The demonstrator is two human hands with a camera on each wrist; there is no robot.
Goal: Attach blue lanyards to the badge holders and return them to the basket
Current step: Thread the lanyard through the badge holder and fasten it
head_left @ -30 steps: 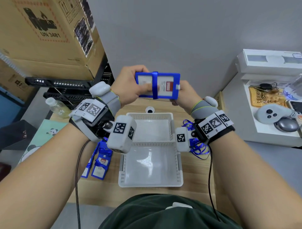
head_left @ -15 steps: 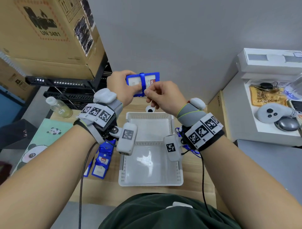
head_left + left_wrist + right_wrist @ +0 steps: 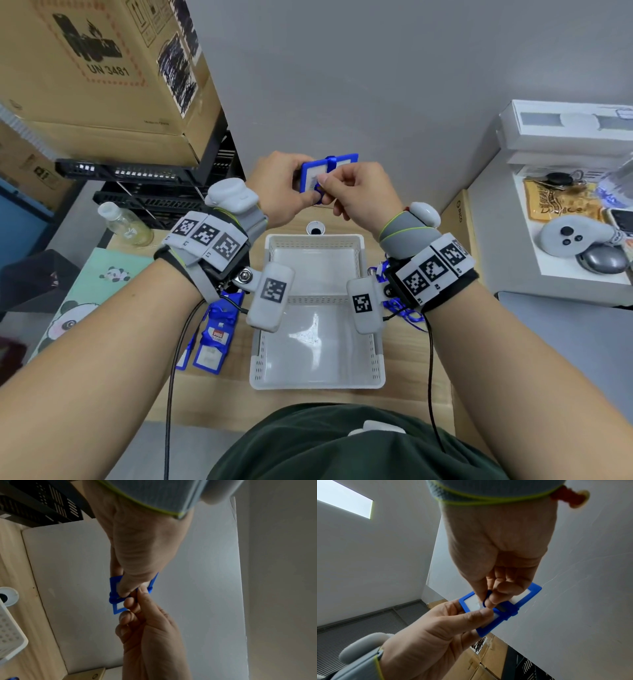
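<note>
Looks like an office storeroom or back room: stacked cardboard shipping boxes on a black rack, plain grey wall, a wooden bench, and a white side shelf holding a VR controller.

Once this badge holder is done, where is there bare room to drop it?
Both compartments of the white basket look bare. Desk left of it is crowded with badge holders; lanyards lie right. Bare wood along the front edge.

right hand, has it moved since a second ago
Yes. The right hand has shifted left across the badge holder toward the left hand, judged against the white basket. It now pinches the blue lanyard at the holder's middle.
</note>
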